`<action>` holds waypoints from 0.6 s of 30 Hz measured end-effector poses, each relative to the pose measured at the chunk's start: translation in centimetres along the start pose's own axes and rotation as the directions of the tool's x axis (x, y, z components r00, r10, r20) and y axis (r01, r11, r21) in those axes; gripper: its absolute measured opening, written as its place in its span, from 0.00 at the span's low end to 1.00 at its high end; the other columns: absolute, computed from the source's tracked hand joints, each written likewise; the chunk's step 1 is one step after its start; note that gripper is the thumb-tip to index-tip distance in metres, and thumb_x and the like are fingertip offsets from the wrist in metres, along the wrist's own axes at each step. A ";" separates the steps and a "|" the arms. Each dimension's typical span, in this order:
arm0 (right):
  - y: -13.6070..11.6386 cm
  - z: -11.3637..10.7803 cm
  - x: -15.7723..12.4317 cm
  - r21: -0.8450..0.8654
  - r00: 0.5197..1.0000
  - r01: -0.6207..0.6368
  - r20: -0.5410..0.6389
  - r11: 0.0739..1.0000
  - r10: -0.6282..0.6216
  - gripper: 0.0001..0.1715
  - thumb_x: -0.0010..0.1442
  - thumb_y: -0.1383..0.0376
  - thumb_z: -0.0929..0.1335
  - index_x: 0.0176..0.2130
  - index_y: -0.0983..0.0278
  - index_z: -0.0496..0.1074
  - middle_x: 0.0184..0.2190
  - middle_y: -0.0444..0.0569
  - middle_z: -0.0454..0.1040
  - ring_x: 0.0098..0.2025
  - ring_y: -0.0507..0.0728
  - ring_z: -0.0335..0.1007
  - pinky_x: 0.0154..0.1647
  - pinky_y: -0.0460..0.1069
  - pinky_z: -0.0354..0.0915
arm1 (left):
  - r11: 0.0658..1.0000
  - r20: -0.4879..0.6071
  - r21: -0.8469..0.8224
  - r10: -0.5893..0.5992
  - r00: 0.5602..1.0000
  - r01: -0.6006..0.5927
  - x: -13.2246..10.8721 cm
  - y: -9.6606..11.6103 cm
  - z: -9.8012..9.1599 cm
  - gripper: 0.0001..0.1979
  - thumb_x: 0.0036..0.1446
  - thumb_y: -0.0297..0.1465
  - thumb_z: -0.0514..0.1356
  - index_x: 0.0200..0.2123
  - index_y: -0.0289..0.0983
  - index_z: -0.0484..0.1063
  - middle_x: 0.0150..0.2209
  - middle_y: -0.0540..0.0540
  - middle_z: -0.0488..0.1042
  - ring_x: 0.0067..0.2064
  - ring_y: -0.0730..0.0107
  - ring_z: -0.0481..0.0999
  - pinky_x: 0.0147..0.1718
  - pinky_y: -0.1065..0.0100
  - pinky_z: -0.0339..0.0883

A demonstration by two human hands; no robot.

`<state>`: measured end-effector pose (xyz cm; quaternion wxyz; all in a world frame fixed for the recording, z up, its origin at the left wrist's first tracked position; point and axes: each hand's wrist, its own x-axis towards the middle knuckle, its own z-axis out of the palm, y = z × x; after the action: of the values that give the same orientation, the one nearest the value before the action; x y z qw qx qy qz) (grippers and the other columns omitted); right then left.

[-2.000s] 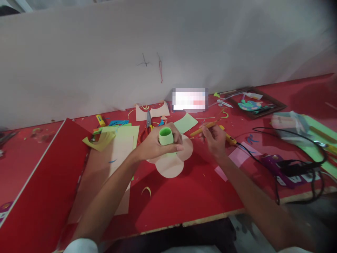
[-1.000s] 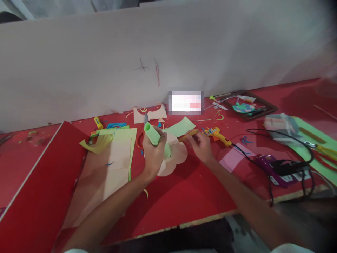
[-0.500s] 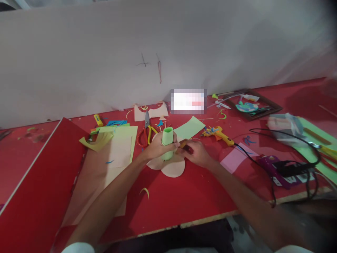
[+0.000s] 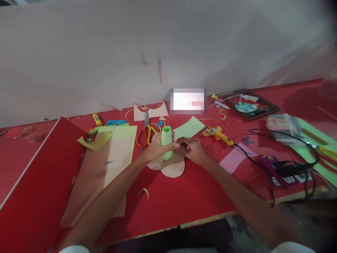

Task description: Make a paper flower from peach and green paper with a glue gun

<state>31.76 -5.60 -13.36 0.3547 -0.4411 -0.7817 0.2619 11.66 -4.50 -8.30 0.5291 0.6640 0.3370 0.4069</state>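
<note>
A pale green rolled-paper tube [image 4: 166, 135] stands upright on a cream flower-shaped paper cutout [image 4: 173, 169]. Wrapped round the tube's middle is my left hand [image 4: 156, 149], its thumb stretching rightward. Close beside that thumb, over the cutout's right side, my right hand [image 4: 196, 151] has its fingers pinched together. What lies between those fingers is small and hidden. Scissors [image 4: 146, 127] with one red and one yellow handle lie just behind my left hand. To the right of my right hand rests a yellow glue gun [image 4: 219, 136], its black cord trailing right.
Stacked paper sheets [image 4: 118, 151] and a red board [image 4: 39, 186] occupy the left. A green paper sheet [image 4: 190, 128] lies behind my hands. Toward the right are a pink sheet [image 4: 234, 161], a purple power strip [image 4: 265, 162] and a dark tray [image 4: 273, 108]. Scraps are scattered about.
My right hand's fingers have shifted slightly up and curled closer together beside my left thumb. The tube's top leans a little farther left, still in my left hand.
</note>
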 end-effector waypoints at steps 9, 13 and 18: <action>0.8 1.1 0.6 0.082 0.985 0.000 -0.171 0.997 0.014 0.07 0.68 0.61 0.67 0.39 0.58 0.76 0.38 0.50 0.83 0.36 0.59 0.80 0.37 0.50 0.72 | 0.996 -0.333 0.071 -0.028 0.942 0.055 -0.6 -0.3 1.6 0.21 0.50 0.41 0.73 0.40 0.39 0.70 0.35 0.49 0.73 0.37 0.66 0.74 0.40 0.63 0.69; 0.4 0.6 0.4 0.173 0.947 -0.011 -0.314 0.985 0.066 0.08 0.67 0.58 0.69 0.36 0.57 0.75 0.41 0.51 0.83 0.33 0.59 0.79 0.35 0.53 0.74 | 0.997 -0.611 0.069 0.020 0.791 0.029 -1.0 0.4 3.0 0.13 0.56 0.33 0.69 0.42 0.40 0.69 0.37 0.49 0.73 0.38 0.68 0.74 0.40 0.64 0.70; 0.4 -0.3 0.1 0.326 0.888 0.008 -0.436 0.945 0.143 0.11 0.69 0.55 0.69 0.42 0.60 0.75 0.38 0.48 0.80 0.27 0.53 0.74 0.32 0.51 0.73 | 0.986 -0.628 0.036 0.148 0.764 -0.161 -0.5 3.0 2.4 0.11 0.59 0.31 0.67 0.43 0.42 0.69 0.34 0.51 0.72 0.35 0.71 0.73 0.36 0.68 0.70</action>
<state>32.18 -5.36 -13.39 0.5843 -0.4542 -0.6084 0.2866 13.65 -6.56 -5.72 0.3577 0.5104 0.4341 0.6504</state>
